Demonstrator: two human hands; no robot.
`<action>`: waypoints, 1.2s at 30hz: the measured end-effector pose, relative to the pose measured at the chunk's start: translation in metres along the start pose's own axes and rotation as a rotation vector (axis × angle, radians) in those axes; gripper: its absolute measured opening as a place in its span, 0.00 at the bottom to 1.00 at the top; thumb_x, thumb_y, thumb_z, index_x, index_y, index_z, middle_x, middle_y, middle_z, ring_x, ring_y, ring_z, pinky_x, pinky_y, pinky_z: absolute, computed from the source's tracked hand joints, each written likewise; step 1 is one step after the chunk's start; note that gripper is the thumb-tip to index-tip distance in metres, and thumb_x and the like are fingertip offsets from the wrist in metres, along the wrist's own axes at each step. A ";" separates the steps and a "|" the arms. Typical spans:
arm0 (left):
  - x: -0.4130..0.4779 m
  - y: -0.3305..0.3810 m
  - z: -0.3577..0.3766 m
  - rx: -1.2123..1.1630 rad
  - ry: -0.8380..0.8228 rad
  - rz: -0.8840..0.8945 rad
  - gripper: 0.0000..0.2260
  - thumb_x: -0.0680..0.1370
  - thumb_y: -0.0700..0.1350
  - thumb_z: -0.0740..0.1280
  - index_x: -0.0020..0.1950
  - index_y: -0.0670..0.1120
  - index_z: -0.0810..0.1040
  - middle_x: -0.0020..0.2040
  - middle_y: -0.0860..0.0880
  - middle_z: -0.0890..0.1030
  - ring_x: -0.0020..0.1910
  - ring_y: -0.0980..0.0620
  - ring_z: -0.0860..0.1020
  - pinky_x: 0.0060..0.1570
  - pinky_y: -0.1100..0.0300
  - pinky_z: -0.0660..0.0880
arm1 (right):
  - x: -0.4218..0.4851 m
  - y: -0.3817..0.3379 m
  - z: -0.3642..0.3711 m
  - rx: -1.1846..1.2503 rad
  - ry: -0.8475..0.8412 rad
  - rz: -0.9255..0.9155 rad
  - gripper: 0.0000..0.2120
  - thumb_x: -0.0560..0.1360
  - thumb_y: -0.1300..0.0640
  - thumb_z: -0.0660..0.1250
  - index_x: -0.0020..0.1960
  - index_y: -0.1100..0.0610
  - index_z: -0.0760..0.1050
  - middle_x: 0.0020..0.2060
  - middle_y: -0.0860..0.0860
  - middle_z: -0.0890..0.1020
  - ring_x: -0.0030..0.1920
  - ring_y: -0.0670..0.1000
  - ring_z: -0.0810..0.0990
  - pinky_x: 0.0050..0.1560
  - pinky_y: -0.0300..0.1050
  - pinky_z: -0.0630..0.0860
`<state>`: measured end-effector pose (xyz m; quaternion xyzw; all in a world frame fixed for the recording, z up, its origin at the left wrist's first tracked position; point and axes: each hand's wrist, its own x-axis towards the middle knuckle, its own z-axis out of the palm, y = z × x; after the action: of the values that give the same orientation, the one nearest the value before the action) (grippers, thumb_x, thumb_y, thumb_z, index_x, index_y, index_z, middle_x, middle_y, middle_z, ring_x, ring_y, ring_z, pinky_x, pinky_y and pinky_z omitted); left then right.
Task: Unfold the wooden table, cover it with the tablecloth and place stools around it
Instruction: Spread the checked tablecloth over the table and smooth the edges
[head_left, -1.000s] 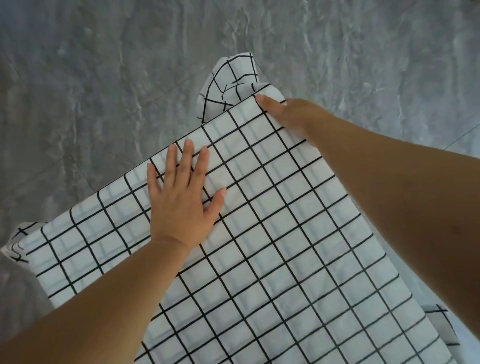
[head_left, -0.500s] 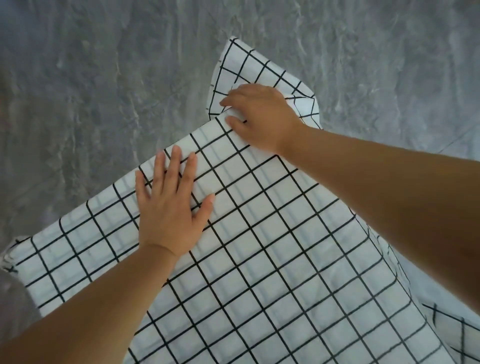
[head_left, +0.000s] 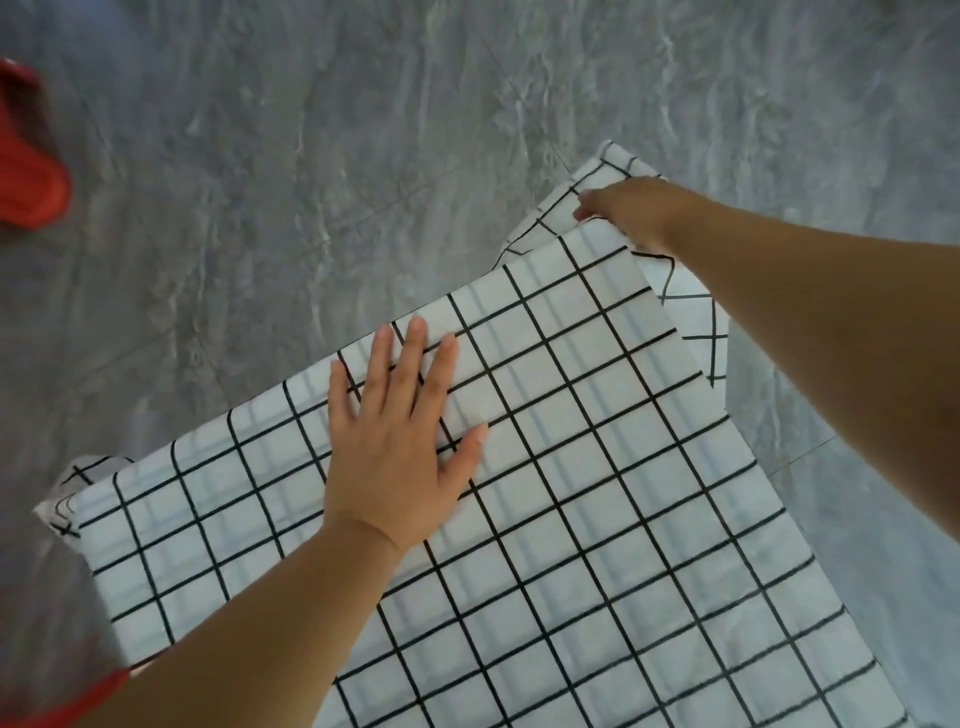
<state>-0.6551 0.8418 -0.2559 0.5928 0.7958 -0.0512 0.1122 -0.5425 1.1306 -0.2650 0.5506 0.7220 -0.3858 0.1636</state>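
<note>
Checked cloth, the tablecloth (head_left: 597, 519), lies over the table; your left hand (head_left: 400, 441) presses it with flat, spread fingers, your right hand (head_left: 634, 208) pinches the far corner. Tug outward evenly, smoothing wrinkles.

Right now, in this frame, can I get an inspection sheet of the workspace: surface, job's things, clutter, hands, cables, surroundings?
Surface: table top fully hidden under the cloth; no wood visible.
Job's things: checked tablecloth, white with a black grid, lies flat on top, its far corner draped over the edge. No stool clearly identifiable.
Clutter: nothing seen on the cloth.
Hands: left hand pressed flat on the cloth, fingers spread; right hand at the far corner, gripping or tugging the overhang, fingers mostly hidden.
Cables: nothing seen.
Surroundings: grey marbled floor; blurred red object at the left edge, identity unclear; red fabric at the bottom left.
</note>
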 end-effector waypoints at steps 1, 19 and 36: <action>0.000 0.000 0.000 0.002 -0.002 0.000 0.31 0.78 0.63 0.46 0.78 0.49 0.50 0.78 0.47 0.50 0.77 0.44 0.48 0.72 0.39 0.48 | 0.003 0.003 -0.002 -0.079 0.026 0.012 0.18 0.81 0.56 0.52 0.67 0.58 0.70 0.62 0.58 0.75 0.60 0.60 0.74 0.61 0.48 0.68; 0.000 0.000 -0.002 0.003 -0.033 0.008 0.31 0.78 0.62 0.46 0.77 0.49 0.51 0.78 0.46 0.52 0.77 0.44 0.50 0.71 0.38 0.51 | 0.023 0.043 -0.021 0.497 0.476 0.204 0.16 0.75 0.66 0.61 0.56 0.51 0.80 0.44 0.47 0.77 0.43 0.46 0.76 0.44 0.35 0.72; 0.004 0.000 -0.003 0.015 -0.050 0.023 0.31 0.79 0.63 0.43 0.77 0.48 0.54 0.78 0.45 0.53 0.76 0.43 0.52 0.71 0.38 0.51 | 0.018 0.010 -0.024 0.103 0.509 -0.276 0.14 0.80 0.52 0.59 0.63 0.51 0.76 0.64 0.50 0.75 0.63 0.48 0.73 0.64 0.43 0.67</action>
<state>-0.6562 0.8459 -0.2536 0.6011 0.7856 -0.0707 0.1285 -0.5353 1.1612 -0.2653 0.5337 0.7873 -0.2902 -0.1051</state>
